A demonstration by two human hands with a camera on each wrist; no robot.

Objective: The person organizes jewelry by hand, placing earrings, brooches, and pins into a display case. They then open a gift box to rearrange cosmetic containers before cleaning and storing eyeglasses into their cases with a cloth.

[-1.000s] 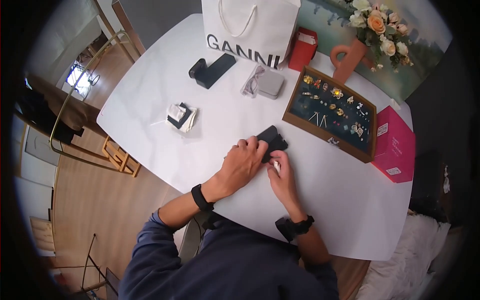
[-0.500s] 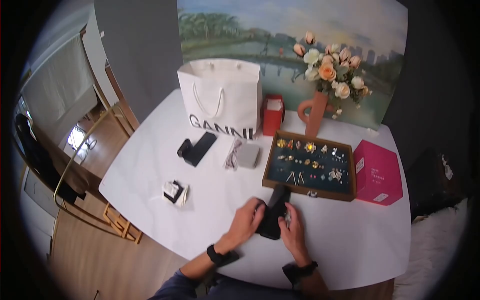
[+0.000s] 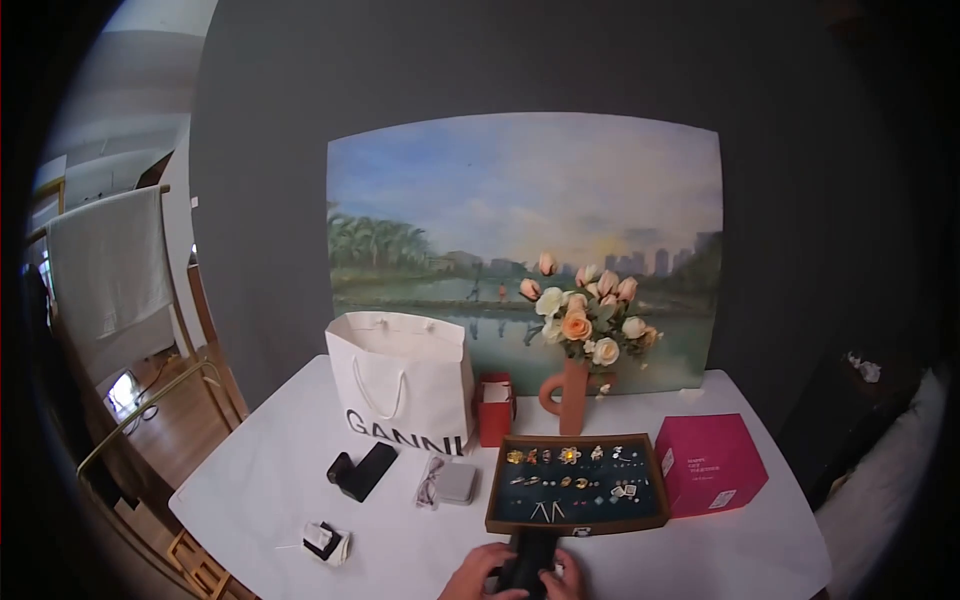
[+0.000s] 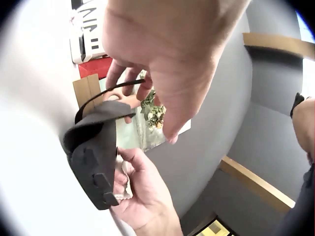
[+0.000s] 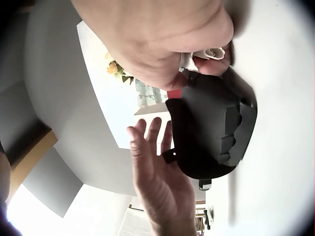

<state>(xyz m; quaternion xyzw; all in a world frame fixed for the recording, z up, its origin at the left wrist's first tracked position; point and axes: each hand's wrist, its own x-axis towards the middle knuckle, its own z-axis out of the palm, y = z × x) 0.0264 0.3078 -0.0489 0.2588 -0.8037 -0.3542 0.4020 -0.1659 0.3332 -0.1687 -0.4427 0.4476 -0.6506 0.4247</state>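
At the bottom of the head view, a black case (image 3: 531,562) is between the left hand (image 3: 476,576) and the right hand (image 3: 566,576). The left wrist view shows its curved flap raised beside the left hand (image 4: 162,64), whose fingers are spread and loosely bent near the flap. From the right wrist view, the left hand (image 5: 165,182) has extended fingers at the case's side. Gripping the case (image 5: 209,123) by its edge, the right hand (image 5: 162,39) also holds a crumpled white piece (image 5: 204,56) in its fingers.
Beyond the hands lie a jewelry tray (image 3: 500,525), a pink box (image 3: 710,465), a vase (image 3: 573,400) and a red box (image 3: 495,425). Further left are a white bag (image 3: 400,385), glasses (image 3: 430,483), a grey case (image 3: 457,482), a black holder (image 3: 365,470) and a small bundle (image 3: 328,543).
The head view has tilted up, so the hands and case appear lower. The left hand's fingers, earlier over the case, are now spread at its side; the case's flap stands raised.
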